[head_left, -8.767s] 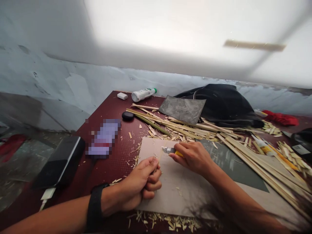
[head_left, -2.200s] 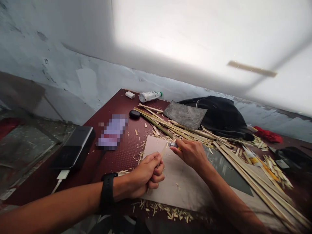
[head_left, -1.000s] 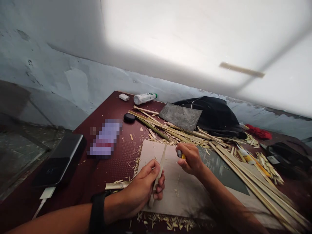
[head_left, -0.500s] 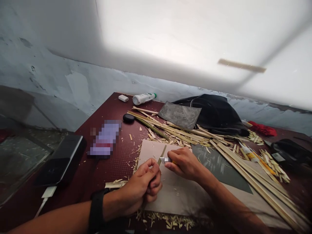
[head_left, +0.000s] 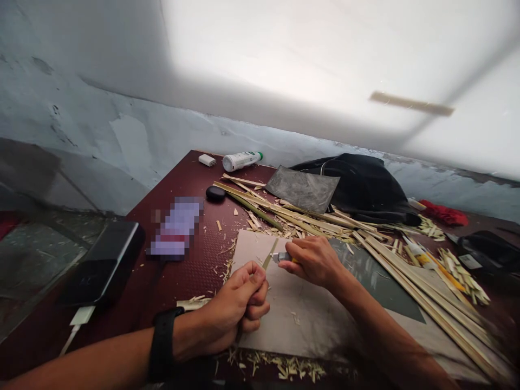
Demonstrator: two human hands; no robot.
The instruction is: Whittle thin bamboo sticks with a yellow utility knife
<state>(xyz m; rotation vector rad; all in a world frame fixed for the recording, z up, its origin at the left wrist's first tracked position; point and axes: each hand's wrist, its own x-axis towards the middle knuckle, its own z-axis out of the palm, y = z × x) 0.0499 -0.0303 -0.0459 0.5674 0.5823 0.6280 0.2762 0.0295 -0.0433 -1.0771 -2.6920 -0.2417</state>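
Pinched in my left hand (head_left: pixel 246 300) is a thin greenish bamboo strip (head_left: pixel 272 250), its free end slanting away over a pale board (head_left: pixel 280 319). My right hand (head_left: pixel 314 260) is closed around a utility knife (head_left: pixel 281 257) with a grey metal head and a bit of yellow handle showing. The short blade points left and lies at the strip, just beyond my left fingertips; whether it touches cannot be made out. Most of the knife's handle is hidden by my fingers. Pale shavings (head_left: pixel 298 365) lie along the board's near edge.
Long bamboo strips (head_left: pixel 398 271) cross the right side; more lie behind the board. A dark green sheet (head_left: pixel 365 281), a grey sheet (head_left: pixel 303 188) and a black bag (head_left: pixel 353 187) are beyond. Left are a blurred-out phone (head_left: pixel 176 230) and a power bank (head_left: pixel 103 265) with a cable.
My right hand with the knife has shifted slightly right and up, away from my left fingers along the strip. My left hand keeps its pinch. The view has tilted a little.
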